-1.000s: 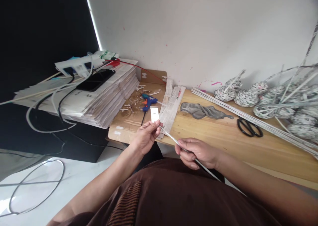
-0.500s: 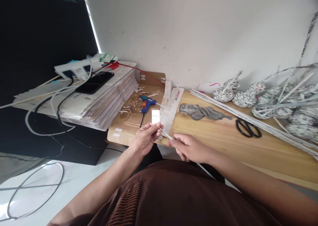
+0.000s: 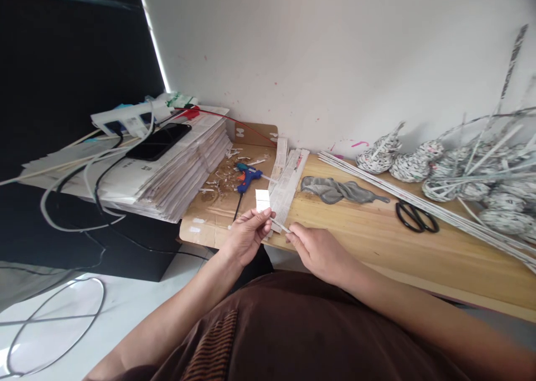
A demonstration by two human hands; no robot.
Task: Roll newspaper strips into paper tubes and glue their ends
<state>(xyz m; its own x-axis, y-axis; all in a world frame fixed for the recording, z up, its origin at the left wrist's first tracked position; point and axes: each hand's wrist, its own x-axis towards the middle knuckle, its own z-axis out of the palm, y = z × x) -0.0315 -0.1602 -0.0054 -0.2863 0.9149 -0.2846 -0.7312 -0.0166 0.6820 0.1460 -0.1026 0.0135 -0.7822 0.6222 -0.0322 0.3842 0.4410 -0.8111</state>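
Observation:
My left hand [image 3: 246, 234] is closed in a pinch on a paper strip [image 3: 263, 199], whose flat white end sticks up past the thumb. From those fingers a thin rolled paper stick [image 3: 280, 225] runs to my right hand [image 3: 319, 251], which is closed round it. The stick's far part is hidden behind the right hand. Just beyond the hands lie newspaper strips [image 3: 288, 182] on the wooden table [image 3: 352, 224]. A blue glue gun [image 3: 248, 179] rests on cardboard [image 3: 209, 220] among paper scraps, left of the strips.
A tall stack of paper [image 3: 184, 174] at left carries a phone [image 3: 159, 141], a power strip [image 3: 129, 118] and cables. A grey cloth [image 3: 341, 190], black-handled scissors [image 3: 416, 218], long paper sticks [image 3: 419, 199] and several woven paper pieces [image 3: 379, 155] lie to the right.
My right hand has turned over along the stick, its fingers now closer together. The stick's tail below that hand no longer shows. My left hand keeps its pinch, and the strip's end tilts slightly.

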